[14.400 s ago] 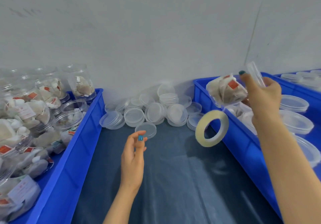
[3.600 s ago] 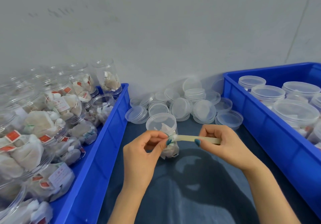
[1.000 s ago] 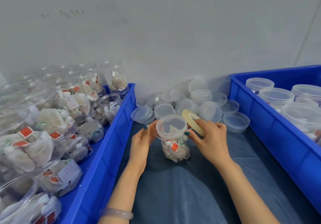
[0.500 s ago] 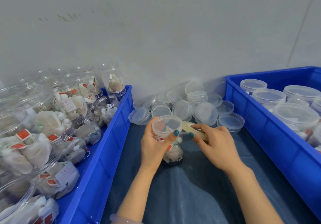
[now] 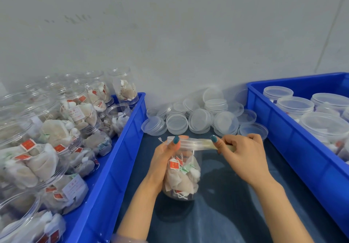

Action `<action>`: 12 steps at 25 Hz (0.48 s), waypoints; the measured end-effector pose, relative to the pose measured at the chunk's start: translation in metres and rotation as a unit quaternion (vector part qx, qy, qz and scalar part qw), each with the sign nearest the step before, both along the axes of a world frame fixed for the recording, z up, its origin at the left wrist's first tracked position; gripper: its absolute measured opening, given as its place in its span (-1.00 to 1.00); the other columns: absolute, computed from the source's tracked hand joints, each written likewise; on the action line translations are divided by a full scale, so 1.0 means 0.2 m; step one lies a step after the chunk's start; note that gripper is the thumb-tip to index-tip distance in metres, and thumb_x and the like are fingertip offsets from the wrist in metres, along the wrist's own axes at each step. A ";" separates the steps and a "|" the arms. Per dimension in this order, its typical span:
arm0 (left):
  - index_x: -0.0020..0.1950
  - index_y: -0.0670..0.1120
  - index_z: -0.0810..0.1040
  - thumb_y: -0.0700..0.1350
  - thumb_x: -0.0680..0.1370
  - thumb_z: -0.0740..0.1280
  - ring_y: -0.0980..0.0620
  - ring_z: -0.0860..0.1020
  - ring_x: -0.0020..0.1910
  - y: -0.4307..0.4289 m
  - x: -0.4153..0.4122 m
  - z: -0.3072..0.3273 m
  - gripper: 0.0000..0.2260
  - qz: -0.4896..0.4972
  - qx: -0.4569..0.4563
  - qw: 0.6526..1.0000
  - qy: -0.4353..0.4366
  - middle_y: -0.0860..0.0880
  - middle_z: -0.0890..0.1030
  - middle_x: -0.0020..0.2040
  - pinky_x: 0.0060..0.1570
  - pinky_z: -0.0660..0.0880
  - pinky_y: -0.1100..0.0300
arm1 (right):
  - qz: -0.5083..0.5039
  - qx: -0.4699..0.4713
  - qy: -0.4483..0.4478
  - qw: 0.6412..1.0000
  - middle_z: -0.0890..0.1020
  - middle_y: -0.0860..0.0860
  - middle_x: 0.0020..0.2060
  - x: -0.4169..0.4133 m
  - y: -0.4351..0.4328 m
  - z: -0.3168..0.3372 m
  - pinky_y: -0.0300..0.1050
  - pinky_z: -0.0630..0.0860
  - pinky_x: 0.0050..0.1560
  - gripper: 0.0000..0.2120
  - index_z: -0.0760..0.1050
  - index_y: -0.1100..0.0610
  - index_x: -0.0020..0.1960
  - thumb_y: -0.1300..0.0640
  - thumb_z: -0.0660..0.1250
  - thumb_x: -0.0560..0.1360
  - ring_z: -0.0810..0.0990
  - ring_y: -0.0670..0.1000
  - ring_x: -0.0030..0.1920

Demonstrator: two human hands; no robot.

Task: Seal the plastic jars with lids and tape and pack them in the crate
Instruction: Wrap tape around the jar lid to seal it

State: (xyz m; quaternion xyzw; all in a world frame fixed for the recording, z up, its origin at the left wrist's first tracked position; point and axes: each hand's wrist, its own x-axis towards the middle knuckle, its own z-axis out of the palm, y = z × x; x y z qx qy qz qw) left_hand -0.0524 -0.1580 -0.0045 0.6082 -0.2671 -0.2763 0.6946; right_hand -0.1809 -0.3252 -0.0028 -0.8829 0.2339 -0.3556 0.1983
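Note:
A clear plastic jar [image 5: 182, 174] full of tea bags stands on the dark blue cloth, a clear lid on top. My left hand [image 5: 164, 157] grips the jar from the left, its thumb pressing on the lid's rim. My right hand [image 5: 243, 154] holds the yellowish tape roll [image 5: 229, 147], mostly hidden in its fingers. A strip of tape [image 5: 200, 144] stretches from the roll to the lid's edge. The blue crate on the right [image 5: 294, 148] holds several lidded jars [image 5: 294, 106].
The blue crate on the left [image 5: 117, 167] is packed with several open jars of tea bags [image 5: 75, 110]. A pile of loose clear lids [image 5: 200, 118] lies against the grey wall between the two crates.
The jar has been pulled nearer to me. My left hand's thumb now presses the lid's rim, and my right hand has drawn the tape out to the right of the jar.

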 end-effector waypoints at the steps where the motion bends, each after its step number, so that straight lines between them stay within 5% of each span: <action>1: 0.20 -0.12 0.62 0.45 0.15 0.48 -0.17 0.62 -0.01 0.00 -0.01 0.00 -0.17 -0.018 -0.006 1.000 0.017 -0.26 0.65 0.04 0.06 0.52 -0.10 | -0.003 -0.003 0.000 1.000 0.46 -0.09 -0.60 0.01 0.01 0.00 -0.17 0.14 -0.07 -0.29 0.50 0.00 -0.41 -0.52 -0.08 0.46 0.39 -0.07 -0.35; 8: 0.29 -0.08 0.59 0.44 0.23 0.45 -0.17 0.59 0.15 -0.01 -0.02 -0.01 -0.20 -0.087 -0.030 0.993 0.079 -0.25 0.60 0.22 0.19 0.50 -0.12 | -0.019 -0.024 0.029 0.999 0.44 -0.09 -0.59 0.04 0.03 -0.03 -0.08 0.25 -0.06 -0.17 0.53 -0.02 -0.35 -0.56 -0.30 0.40 0.42 -0.04 -0.43; 12: 0.40 -0.02 0.49 0.41 0.31 0.41 -0.17 0.54 0.28 0.00 -0.02 -0.02 -0.21 -0.143 -0.030 0.980 0.135 -0.19 0.54 0.32 0.23 0.48 -0.09 | 0.026 0.037 0.066 0.997 0.48 -0.08 -0.51 0.04 0.03 -0.02 -0.17 0.27 -0.34 -0.32 0.44 -0.12 -0.32 -0.55 -0.25 0.38 0.46 -0.02 -0.37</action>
